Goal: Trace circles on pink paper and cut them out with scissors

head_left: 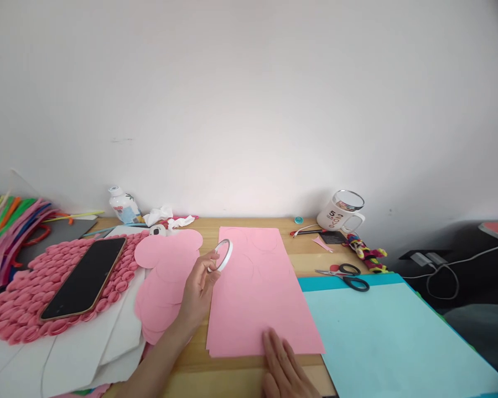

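Observation:
A thin white ring, like a narrow roll of tape [228, 256], is pinched in the fingers of my left hand [199, 284]. The ring is tilted above the left edge of a stack of pink paper [253, 309]. Faint circles are drawn on the upper part of the top sheet. My right hand [283, 365] lies with fingers stretched out on the sheet's near edge, slightly blurred. Cut pink paper circles [168, 276] overlap in a pile just left of my left hand.
A phone [85, 276] rests on a mat of pink petal shapes [16, 293] at left. To the right are black-handled scissors [348, 275], pale blue sheets [382, 326] and a white mug [336, 213]. A white bottle [124, 205] and crumpled tissue [157, 215] stand near the wall.

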Demonstrator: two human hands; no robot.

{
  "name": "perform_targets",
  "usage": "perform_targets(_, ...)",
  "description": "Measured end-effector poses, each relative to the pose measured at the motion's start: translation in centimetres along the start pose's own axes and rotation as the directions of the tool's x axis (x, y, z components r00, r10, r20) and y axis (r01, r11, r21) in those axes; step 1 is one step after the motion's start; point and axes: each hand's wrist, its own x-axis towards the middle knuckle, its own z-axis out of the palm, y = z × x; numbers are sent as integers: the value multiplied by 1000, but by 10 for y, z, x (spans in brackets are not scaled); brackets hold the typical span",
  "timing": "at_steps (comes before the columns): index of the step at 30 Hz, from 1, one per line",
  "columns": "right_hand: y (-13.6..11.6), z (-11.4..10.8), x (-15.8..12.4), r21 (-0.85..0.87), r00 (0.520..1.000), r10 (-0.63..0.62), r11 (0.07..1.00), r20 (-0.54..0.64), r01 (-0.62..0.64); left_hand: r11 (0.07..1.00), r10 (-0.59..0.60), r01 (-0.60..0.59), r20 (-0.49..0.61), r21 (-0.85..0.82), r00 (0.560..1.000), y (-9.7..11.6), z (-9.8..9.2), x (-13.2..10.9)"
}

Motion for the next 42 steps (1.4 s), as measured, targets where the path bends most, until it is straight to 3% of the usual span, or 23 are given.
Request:
perform_targets(2,7,0,13,4,995,-101,995,-6,101,996,72,-75,58,55,996,-6,-1,-3)
perform_targets(4,15,-6,25,41,992,-124,992,12,123,975,168,-186,142,119,976,-10,-1,-8)
perform_targets(7,25,-21,37,138,996,-36,990,76,25,919,262,-332,299,215,918,-11,-2,-19)
perform_targets(10,34,-40,41,272,988,26,960,153,-68,881,242,-382,428,278,871,-6,-2,-29)
perform_targets(13,43,-54,45,352,975,105,920,194,-169,850,241,-425,488,311,839,-3,-1,-34)
perform_targets(17,47,-61,53,384,941,264,863,212,-329,829,239,-440,494,344,836,-6,2,-37)
perform_targets(22,47,-56,63,461,908,393,784,147,-415,854,165,-344,424,390,891,-9,5,-40)
perform_targets(26,47,-52,65,460,903,407,781,138,-422,863,147,-305,379,403,914,-8,5,-41)
perform_targets(33,47,-58,67,502,877,450,727,168,-469,856,134,-303,385,420,913,-12,4,-43)
perform_targets(42,56,-48,103,625,836,536,615,116,-481,843,110,-264,332,468,937,-16,6,-45)
